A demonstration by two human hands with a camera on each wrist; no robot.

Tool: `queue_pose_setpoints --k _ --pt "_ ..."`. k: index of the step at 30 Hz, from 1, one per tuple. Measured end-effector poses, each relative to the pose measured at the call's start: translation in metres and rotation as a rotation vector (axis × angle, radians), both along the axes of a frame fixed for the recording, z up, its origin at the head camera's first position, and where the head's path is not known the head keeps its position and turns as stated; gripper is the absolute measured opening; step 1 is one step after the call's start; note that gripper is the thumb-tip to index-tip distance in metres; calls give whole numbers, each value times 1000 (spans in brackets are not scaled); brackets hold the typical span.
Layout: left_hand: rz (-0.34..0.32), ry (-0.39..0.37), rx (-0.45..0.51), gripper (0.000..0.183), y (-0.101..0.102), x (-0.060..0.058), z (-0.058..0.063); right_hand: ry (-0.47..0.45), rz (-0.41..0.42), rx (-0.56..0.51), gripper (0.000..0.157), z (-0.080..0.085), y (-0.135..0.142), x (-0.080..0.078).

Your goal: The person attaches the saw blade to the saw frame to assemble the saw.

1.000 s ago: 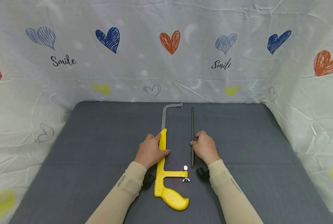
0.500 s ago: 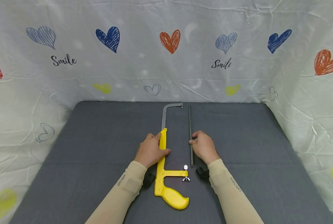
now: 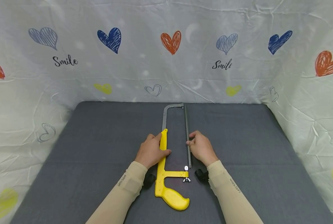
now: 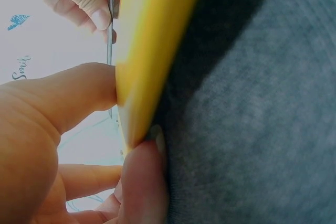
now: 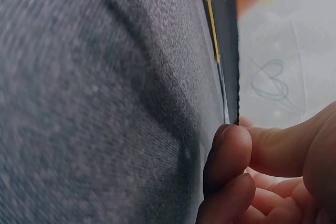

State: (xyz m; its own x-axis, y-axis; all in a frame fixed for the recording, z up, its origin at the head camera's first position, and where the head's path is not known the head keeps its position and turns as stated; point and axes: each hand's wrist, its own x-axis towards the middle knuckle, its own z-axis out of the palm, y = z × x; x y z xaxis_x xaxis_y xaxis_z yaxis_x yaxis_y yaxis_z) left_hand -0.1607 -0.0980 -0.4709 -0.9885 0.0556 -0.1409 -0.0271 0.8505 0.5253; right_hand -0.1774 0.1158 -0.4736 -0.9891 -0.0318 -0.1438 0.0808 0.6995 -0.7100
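A yellow hacksaw frame [image 3: 163, 144] lies on the grey cloth, its handle [image 3: 174, 199] toward me and its steel bow [image 3: 164, 118] pointing away. My left hand [image 3: 150, 151] grips the frame's spine; in the left wrist view, thumb and fingers sit on either side of the yellow bar [image 4: 152, 35]. Between thumb and fingers, my right hand [image 3: 202, 148] pinches a hacksaw blade [image 3: 186, 124]. Teeth show along one edge of the blade [image 5: 229, 51] in the right wrist view. The blade's far end is beside the bow's tip, its near end close to the wing-nut post [image 3: 186, 174].
Grey cloth [image 3: 113, 133] covers the table. A white sheet [image 3: 138, 71] printed with hearts hangs behind it and at both sides. Black wrist devices [image 3: 201, 175] sit under both wrists, close to the frame's lower part.
My right hand has carried the blade left, from apart to right beside the bow's tip, and the blade now tilts slightly. The left hand and the frame have stayed in place.
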Motion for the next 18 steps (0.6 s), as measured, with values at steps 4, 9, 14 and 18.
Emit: queue_pose_setpoints --k 4,9,14,18 --pt "4 -8 5 91 1 0 0 -16 4 -13 27 -1 -2 0" --pt "3 -8 6 91 0 0 0 -23 7 -20 25 -1 -3 0" --pt "0 -3 7 91 0 0 0 -16 7 -13 24 -1 -3 0" --pt "-3 -2 10 91 0 0 0 -17 5 -14 25 -1 -3 0"
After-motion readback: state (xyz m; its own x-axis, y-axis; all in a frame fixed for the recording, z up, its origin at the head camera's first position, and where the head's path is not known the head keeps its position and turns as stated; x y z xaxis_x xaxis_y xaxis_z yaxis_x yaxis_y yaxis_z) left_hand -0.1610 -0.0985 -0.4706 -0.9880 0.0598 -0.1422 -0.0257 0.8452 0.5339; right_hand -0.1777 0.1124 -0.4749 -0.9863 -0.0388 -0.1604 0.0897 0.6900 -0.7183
